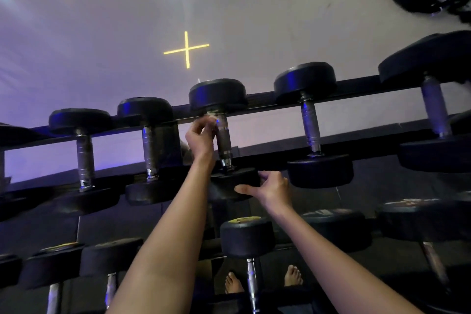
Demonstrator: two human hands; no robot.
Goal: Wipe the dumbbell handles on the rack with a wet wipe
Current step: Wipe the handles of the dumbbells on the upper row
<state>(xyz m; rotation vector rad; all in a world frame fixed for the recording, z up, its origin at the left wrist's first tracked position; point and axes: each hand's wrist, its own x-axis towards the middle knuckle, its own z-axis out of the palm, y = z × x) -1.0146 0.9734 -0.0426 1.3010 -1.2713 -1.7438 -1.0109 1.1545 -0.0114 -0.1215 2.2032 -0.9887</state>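
knurled steel handle (224,139) of the black dumbbell at frame centre, on the dark rack rail (262,99), is mid-wipe. the left hand (201,135) pinches a pale wet wipe (211,117) against its far end, and the right hand (274,187) curls round the near rubber head (229,180). next, probably a stroke down the handle toward the viewer.

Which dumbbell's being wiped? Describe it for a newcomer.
The black metal rack's top row runs below the wall's glowing yellow cross. Take the black round-headed dumbbell under that cross: only it has the left hand at its handle, right hand on its head.
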